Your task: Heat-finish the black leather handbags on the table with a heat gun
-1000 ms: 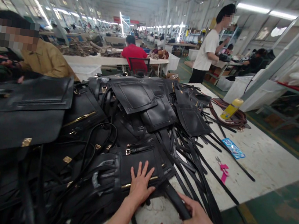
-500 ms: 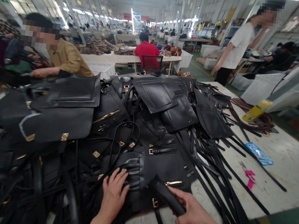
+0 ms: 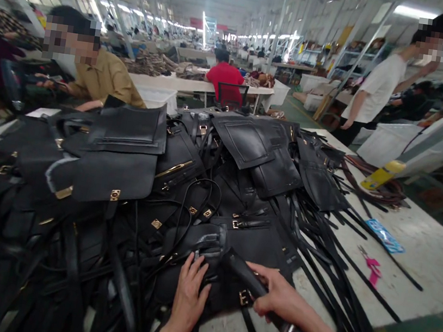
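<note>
The right grip [image 3: 277,299], in the head view, is closed around a black tube-shaped tool [image 3: 249,275], whose front end reaches over a black bag [image 3: 255,243]; whether this end touches the leather, I cannot tell. The left grip [image 3: 190,293] is fairly flat and loosely open, the thumb standing apart, and its fingers rest on the same bag, below the handle. This bag lies at the near side of the tabletop [image 3: 432,264], in front of the person.

To the left and behind, a heap of black bags [image 3: 119,173] leaves little room. Between the bag and the person's body there is only a narrow bare strip. On the right, long black straps [image 3: 338,273] spread outward, and one ends near the tabletop's edge. Past them the surface is more open, with pink-handled scissors [image 3: 373,272], a blue packet [image 3: 385,237] and, farther back, a yellow bottle [image 3: 383,175] beside coiled brown straps [image 3: 394,198].
</note>
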A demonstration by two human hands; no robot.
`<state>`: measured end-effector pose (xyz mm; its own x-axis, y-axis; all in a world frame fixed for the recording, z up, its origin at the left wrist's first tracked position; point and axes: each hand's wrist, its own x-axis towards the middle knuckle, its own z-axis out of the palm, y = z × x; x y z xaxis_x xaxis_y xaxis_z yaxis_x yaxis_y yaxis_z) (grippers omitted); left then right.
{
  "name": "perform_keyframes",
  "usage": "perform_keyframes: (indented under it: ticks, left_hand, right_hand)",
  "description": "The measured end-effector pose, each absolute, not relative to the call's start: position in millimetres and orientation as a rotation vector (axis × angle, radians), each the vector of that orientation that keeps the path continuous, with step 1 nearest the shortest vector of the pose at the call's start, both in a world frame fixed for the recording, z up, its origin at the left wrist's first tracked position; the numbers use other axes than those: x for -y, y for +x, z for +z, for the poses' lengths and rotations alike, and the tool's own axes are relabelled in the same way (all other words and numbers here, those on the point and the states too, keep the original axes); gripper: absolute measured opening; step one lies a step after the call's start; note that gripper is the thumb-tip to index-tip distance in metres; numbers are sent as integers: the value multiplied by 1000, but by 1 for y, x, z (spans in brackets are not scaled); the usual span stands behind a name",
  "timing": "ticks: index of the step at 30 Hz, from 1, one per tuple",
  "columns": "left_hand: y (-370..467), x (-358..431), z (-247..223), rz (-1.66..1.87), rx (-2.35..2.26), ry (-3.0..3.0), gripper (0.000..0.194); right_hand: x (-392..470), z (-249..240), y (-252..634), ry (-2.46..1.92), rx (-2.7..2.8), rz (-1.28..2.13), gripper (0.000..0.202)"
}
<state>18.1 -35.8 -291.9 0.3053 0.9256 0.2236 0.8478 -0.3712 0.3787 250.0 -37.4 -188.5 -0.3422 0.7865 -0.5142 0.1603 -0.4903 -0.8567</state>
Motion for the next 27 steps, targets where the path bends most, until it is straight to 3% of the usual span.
perform_keyframes:
  ticks: [3,8,19,23,27]
  left_hand:
    - [20,39,-292,587,-1675,2397,33]
    - [23,40,-286,550,-1710,2424,30]
    - [61,-6,-248,329,-1777,2395,16]
    - [59,-20,-263,367,-2011,2418,40]
    - [48,-17,-286,360,-1955,2445,47]
  right_hand:
    - [31,-198,240,-1453,1308,1937,76]
    - [19,-202,231,-1385,1233,1576,75]
    - [63,-211,275,-1543,1070,1695,83]
    - [59,-209,278,-1411,1055,1866,83]
    - [39,-210,272,-1301,1049,1957,82]
